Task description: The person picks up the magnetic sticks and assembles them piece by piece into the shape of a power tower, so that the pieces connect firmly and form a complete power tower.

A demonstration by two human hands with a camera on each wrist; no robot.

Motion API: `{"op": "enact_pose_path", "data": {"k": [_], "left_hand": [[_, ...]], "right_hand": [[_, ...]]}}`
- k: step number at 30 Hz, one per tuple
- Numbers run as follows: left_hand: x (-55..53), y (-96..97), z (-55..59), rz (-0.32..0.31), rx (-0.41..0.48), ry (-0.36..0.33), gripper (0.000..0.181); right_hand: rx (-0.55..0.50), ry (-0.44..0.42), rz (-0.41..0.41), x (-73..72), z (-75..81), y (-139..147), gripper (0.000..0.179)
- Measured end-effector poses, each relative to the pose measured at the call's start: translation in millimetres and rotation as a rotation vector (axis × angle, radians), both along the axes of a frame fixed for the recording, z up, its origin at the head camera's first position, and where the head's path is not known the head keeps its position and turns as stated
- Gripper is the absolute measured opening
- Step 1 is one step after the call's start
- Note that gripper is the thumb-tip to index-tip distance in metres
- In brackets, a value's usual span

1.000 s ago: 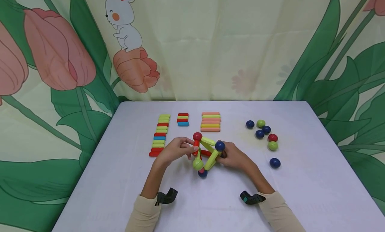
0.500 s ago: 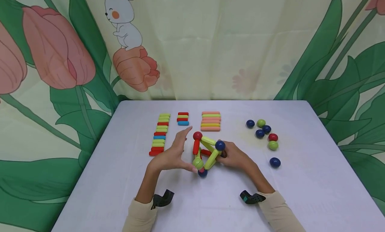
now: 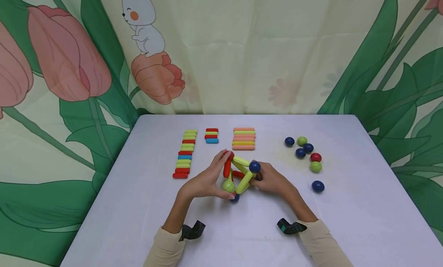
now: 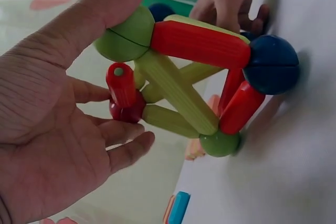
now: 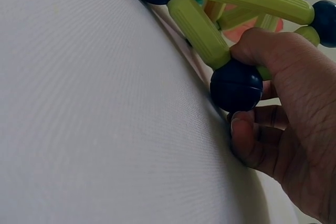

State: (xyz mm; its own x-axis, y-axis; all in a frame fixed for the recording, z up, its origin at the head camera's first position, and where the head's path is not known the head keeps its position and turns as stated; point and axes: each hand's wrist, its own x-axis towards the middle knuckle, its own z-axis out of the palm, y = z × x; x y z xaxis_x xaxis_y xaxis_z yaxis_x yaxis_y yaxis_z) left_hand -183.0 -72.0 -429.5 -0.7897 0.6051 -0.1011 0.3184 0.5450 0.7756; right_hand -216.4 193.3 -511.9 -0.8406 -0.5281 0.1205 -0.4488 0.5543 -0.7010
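The left hand (image 3: 205,182) spans the near-left side of the stick-and-ball frame (image 3: 244,182), gripping it: the thumb lies along a green ball (image 4: 126,35), the fingertips meet a red ball (image 4: 127,107). A short red stick (image 4: 121,85) on that red ball sits between thumb and fingers. The right hand (image 3: 271,179) pinches a dark blue ball (image 5: 236,85) at the frame's right side, thumb above, fingers below. The frame is thus between the two hands, at mid-table. Beyond the left fingers, a stick column (image 3: 185,157) lies to the left; a small stick set (image 3: 212,141) and a wider stick set (image 3: 243,142) lie farther back. Seven loose balls (image 3: 300,153) lie right on the table (image 3: 263,244).
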Motion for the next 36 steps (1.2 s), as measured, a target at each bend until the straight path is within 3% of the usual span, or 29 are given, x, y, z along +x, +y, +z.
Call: {"op": "enact_pose_path", "data": {"k": [12, 19, 26, 28, 30, 33, 36], "left_hand": [[-0.9, -9.7, -2.8, -0.003, 0.074, 0.035, 0.107], [-10.8, -18.4, -10.0, -0.036, 0.172, 0.041, 0.092], [-21.5, -28.4, -17.6, 0.059, 0.264, 0.071, 0.072], [-24.1, -28.8, -18.7, 0.078, 0.289, 0.043, 0.070], [-26.7, -28.7, -20.2, 0.107, 0.309, -0.007, 0.070], [-30.9, -28.5, -24.8, 0.195, 0.290, -0.087, 0.065], [-34.7, -28.9, -31.9, 0.322, 0.207, -0.124, 0.056]], "right_hand": [[-0.027, 0.015, 0.024, 0.0, 1.5, 2.6, 0.018], [-0.034, -0.117, 0.078, -2.4, 4.7, 8.2, 0.035], [-0.056, -0.363, 0.210, -7.0, 12.5, 16.5, 0.072], [-0.094, -0.456, 0.243, -7.6, 13.5, 19.0, 0.074], [-0.135, -0.521, 0.241, -8.0, 13.0, 20.6, 0.065], [-0.189, -0.514, 0.174, -7.6, 9.4, 19.6, 0.053], [-0.206, -0.401, 0.083, -5.7, 4.9, 13.4, 0.059]]}}
